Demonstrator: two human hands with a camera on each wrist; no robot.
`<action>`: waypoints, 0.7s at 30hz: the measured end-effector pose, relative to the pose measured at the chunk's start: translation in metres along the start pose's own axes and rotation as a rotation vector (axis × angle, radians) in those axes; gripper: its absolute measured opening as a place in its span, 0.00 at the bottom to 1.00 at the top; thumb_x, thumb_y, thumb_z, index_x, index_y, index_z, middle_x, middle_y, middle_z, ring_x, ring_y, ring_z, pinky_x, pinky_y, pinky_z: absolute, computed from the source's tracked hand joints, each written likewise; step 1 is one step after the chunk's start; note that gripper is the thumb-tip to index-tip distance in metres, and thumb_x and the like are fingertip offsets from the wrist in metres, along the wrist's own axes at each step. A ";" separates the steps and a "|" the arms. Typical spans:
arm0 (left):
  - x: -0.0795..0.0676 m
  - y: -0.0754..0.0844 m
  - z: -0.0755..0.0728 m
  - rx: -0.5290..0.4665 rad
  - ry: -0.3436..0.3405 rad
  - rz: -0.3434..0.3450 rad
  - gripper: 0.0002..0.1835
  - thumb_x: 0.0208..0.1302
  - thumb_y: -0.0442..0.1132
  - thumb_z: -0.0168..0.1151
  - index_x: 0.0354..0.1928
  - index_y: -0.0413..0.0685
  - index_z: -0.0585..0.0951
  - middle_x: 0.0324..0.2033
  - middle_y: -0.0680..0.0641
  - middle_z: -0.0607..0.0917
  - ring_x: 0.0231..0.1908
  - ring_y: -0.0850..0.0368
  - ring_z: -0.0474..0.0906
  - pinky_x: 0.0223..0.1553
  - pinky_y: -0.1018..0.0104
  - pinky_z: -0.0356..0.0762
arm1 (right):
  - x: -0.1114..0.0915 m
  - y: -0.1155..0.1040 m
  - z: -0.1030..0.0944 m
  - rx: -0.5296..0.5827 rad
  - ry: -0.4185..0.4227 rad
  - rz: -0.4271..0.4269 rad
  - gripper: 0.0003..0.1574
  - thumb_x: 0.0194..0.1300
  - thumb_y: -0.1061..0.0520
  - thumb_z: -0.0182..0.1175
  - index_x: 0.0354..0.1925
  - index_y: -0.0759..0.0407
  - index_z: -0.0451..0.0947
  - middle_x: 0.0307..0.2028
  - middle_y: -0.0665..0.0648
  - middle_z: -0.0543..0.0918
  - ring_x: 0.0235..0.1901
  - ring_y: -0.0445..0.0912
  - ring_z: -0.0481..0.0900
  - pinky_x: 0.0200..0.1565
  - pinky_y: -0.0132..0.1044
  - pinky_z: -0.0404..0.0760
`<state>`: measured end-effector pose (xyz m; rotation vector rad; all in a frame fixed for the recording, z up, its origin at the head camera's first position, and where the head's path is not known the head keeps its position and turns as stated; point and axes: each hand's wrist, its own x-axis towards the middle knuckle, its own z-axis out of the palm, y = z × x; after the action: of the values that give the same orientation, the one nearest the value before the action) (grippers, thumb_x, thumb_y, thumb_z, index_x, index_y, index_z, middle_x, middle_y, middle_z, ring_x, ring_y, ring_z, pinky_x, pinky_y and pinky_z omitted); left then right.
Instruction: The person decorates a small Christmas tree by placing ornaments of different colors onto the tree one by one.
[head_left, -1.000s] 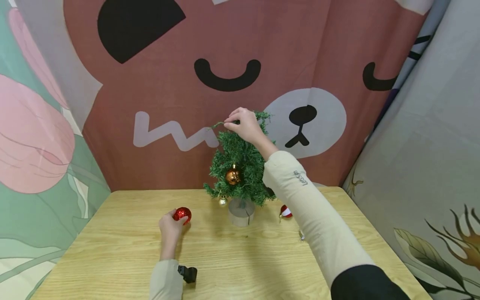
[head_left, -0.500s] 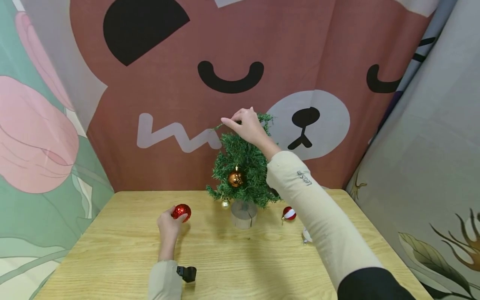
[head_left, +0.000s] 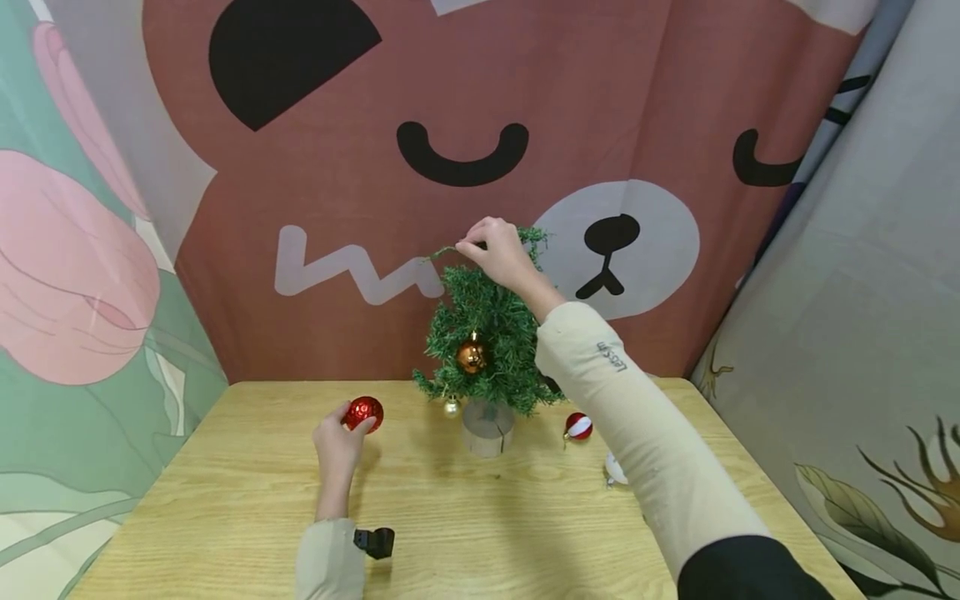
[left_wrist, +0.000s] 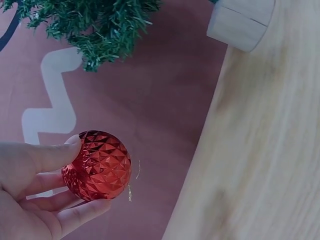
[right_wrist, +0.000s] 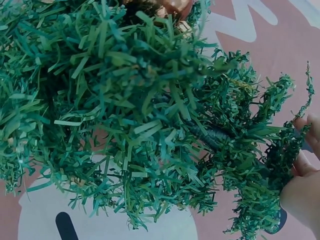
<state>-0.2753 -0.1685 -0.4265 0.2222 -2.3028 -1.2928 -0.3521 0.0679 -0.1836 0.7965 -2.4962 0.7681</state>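
Note:
My left hand (head_left: pixel 337 446) holds a red Christmas bauble (head_left: pixel 365 412) above the left side of the table. Its faceted surface and loose gold string show in the left wrist view, with the thumb on one side and fingers beneath. At the top of a small artificial Christmas tree (head_left: pixel 483 308), my right hand (head_left: pixel 501 250) pinches a thin green branch (head_left: pixel 442 252) that sticks out to the left. A shiny copper bauble (head_left: pixel 472 357) hangs on the tree's front, and a small pale gold bauble (head_left: pixel 452 407) hangs low on its left.
The tree stands on a round wooden base (head_left: pixel 487 433) on the wooden table (head_left: pixel 247 500). To its right lie a red and white bauble (head_left: pixel 578 427) and a white bauble (head_left: pixel 616 470), partly hidden by the right sleeve. A bear-print curtain (head_left: pixel 322 333) hangs behind.
The left hand has raised the red bauble a little and moved it forward. The right thumb and fingers, spread apart half a second ago, have come together on the branch.

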 end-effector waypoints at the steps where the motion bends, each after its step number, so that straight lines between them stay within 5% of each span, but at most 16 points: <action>1: 0.000 0.001 0.000 -0.004 0.007 0.008 0.26 0.51 0.31 0.65 0.51 0.23 0.71 0.47 0.27 0.73 0.49 0.33 0.68 0.47 0.46 0.68 | 0.000 0.001 0.000 0.001 0.003 -0.001 0.14 0.64 0.55 0.54 0.36 0.64 0.82 0.42 0.60 0.76 0.46 0.50 0.70 0.50 0.41 0.67; 13: 0.004 0.019 -0.004 -0.066 0.050 0.070 0.25 0.50 0.32 0.67 0.50 0.25 0.73 0.47 0.29 0.74 0.50 0.37 0.69 0.48 0.48 0.68 | 0.000 0.007 0.000 0.016 0.018 -0.001 0.15 0.63 0.56 0.55 0.37 0.67 0.81 0.43 0.61 0.76 0.46 0.51 0.70 0.50 0.42 0.68; 21: 0.002 0.032 -0.009 -0.107 0.112 0.127 0.23 0.48 0.29 0.68 0.47 0.25 0.75 0.43 0.28 0.76 0.38 0.37 0.77 0.35 0.49 0.76 | 0.002 0.005 0.001 0.045 -0.012 0.010 0.16 0.63 0.55 0.55 0.40 0.66 0.81 0.45 0.60 0.75 0.48 0.51 0.70 0.50 0.40 0.69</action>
<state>-0.2701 -0.1593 -0.3954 0.1072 -2.1120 -1.3018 -0.3571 0.0697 -0.1852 0.8064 -2.5031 0.8279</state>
